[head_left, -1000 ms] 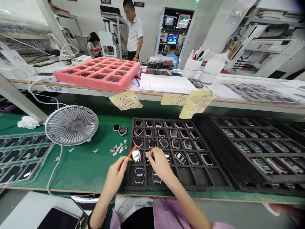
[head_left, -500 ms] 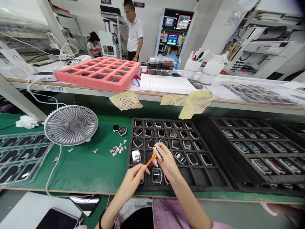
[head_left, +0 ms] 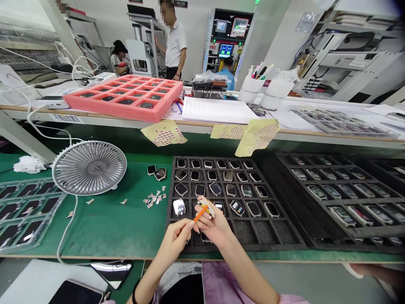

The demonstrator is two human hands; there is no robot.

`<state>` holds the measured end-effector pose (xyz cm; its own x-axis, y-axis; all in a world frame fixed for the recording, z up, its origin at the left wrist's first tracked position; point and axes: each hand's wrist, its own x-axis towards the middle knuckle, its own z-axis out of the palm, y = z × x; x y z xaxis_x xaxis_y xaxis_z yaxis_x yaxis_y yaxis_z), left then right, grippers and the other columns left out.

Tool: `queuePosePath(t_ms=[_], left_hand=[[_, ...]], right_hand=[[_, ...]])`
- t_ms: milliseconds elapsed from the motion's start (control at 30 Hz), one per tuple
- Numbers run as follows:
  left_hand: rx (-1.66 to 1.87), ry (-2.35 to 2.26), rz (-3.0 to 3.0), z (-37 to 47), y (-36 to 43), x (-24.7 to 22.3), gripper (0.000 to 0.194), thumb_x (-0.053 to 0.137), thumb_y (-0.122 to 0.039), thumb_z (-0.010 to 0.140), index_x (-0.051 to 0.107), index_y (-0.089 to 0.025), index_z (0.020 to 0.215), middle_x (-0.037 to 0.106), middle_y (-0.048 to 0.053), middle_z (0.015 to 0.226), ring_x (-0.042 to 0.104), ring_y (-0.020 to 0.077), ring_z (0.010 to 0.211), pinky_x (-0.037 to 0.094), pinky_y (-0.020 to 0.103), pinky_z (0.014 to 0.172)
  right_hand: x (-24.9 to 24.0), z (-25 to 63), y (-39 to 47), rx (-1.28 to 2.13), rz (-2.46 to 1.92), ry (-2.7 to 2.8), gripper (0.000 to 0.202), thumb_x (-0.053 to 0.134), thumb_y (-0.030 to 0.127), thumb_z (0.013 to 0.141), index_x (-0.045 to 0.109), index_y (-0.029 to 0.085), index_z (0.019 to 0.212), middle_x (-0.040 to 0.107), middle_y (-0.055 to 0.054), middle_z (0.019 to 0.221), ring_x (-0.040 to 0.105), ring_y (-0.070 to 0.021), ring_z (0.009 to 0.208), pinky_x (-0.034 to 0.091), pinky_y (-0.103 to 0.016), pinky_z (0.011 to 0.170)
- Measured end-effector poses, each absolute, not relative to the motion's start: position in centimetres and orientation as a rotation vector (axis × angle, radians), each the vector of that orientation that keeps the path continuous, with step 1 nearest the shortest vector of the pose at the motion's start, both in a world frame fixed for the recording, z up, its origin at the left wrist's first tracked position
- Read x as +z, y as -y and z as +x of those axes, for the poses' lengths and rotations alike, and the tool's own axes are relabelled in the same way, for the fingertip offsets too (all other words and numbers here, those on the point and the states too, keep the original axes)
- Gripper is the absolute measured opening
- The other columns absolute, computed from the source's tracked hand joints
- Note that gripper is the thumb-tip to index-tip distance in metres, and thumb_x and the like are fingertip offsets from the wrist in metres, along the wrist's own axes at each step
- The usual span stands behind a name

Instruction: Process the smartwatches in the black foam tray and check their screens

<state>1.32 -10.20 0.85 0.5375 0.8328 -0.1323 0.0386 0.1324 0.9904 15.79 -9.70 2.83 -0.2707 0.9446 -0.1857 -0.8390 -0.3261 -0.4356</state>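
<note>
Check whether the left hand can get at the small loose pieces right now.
Probably yes: the left hand is near the small loose pieces, with just the black tray edge and green mat between. The orange stick it grips might hamper picking, though.

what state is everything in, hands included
Left hand, closed on orange tool
Right hand, holding watch piece
Orange tool, tip at the watch piece, contact unclear
Black tray, holding rows of watches
Watch with icons, screen lit
Coral tray, dark pieces in compartments
Fan, running or not unclear
Background monitor, lit
</note>
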Motion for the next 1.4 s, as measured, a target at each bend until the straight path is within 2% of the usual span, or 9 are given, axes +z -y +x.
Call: queuePosePath(t_ms=[100,233,467,600,733,933,1167,1300,1400], left_hand=[[0.743,-0.922,1.367,1.6,9.8,1.2,0.047,0.049,-0.06,0.082,0.054,-0.016,0.068,0.032,-0.008,0.05,0.027,0.0062,0.043,0.023,0.019,0.041],[0.833,-0.96,1.494,2.5,9.4,1.7,0.04,0.051,-0.051,0.083,0.054,-0.015,0.067,0.052,-0.001,0.06,0.045,0.01,0.054,0.036,0.021,0.053],[0.971,-1.247,1.582,-0.7,7.8,1.0,0.041,0.043,-0.052,0.086,0.044,-0.019,0.062,0.036,-0.006,0.051,0.034,0.0094,0.047,0.029,0.02,0.046],[0.862,-1.563,1.765,-4.1,6.0,0.4,0.039,0.044,-0.052,0.082,0.045,-0.02,0.06,0.034,-0.006,0.05,0.033,0.0105,0.047,0.028,0.021,0.048],[0.685,-1.741,1.854,-5.3,5.0,-0.2,0.037,0.039,-0.049,0.083,0.052,-0.021,0.064,0.042,-0.003,0.048,0.042,0.014,0.045,0.031,0.023,0.05],[0.714,-1.839,1.817,-5.4,4.7,-0.5,0.031,0.04,-0.049,0.085,0.055,-0.022,0.085,0.057,-0.001,0.058,0.055,0.0193,0.051,0.035,0.023,0.052],[0.731,-1.36,1.757,-2.3,7.0,1.0,0.038,0.036,-0.051,0.089,0.058,-0.02,0.094,0.048,-0.004,0.059,0.044,0.014,0.052,0.032,0.022,0.053],[0.604,-1.07,1.647,0.2,8.8,1.4,0.041,0.036,-0.05,0.091,0.06,-0.017,0.089,0.032,-0.006,0.056,0.032,0.0114,0.051,0.024,0.022,0.05],[0.55,-0.941,1.533,1.6,9.7,1.3,0.042,0.036,-0.052,0.091,0.059,-0.017,0.087,0.027,-0.007,0.055,0.026,0.0102,0.049,0.02,0.021,0.047]], right_hand=[[2.5,15.0,10.0,1.682,-0.634,0.326,0.031,0.069,0.034,0.078,0.045,0.019,0.065,0.035,0.012,0.042,0.015,-0.0014,0.032,0.015,-0.016,0.033],[1.7,13.6,10.4,1.392,-0.962,0.497,0.025,0.069,0.039,0.076,0.052,0.022,0.079,0.043,0.01,0.054,0.028,-0.0035,0.038,0.018,-0.015,0.035],[0.8,16.3,9.5,0.72,-1.433,0.982,0.022,0.052,0.043,0.087,0.053,0.021,0.085,0.058,-0.001,0.08,0.054,-0.0142,0.07,0.041,-0.023,0.058],[0.2,17.1,8.9,0.583,-1.744,1.415,0.018,0.044,0.034,0.092,0.055,0.022,0.099,0.061,0.001,0.071,0.058,-0.0174,0.063,0.041,-0.027,0.061],[-0.1,16.9,9.3,0.365,-1.838,1.708,0.017,0.042,0.024,0.092,0.058,0.022,0.094,0.063,-0.003,0.077,0.062,-0.0204,0.074,0.044,-0.029,0.063],[0.2,21.3,11.1,-0.009,-2.044,1.587,0.021,0.041,0.031,0.094,0.057,0.018,0.092,0.064,-0.009,0.084,0.06,-0.024,0.081,0.045,-0.033,0.068],[-1.6,21.6,10.9,0.151,-2.019,1.701,0.015,0.045,0.024,0.09,0.06,0.02,0.091,0.067,-0.01,0.087,0.057,-0.0267,0.085,0.043,-0.036,0.074],[-1.1,21.2,10.6,0.592,-1.757,1.402,0.013,0.05,0.029,0.087,0.061,0.022,0.088,0.065,-0.005,0.083,0.057,-0.022,0.079,0.041,-0.035,0.075],[0.3,21.2,10.9,0.986,-1.367,0.962,0.02,0.056,0.041,0.085,0.061,0.021,0.085,0.059,-0.001,0.077,0.053,-0.016,0.068,0.039,-0.028,0.06]])
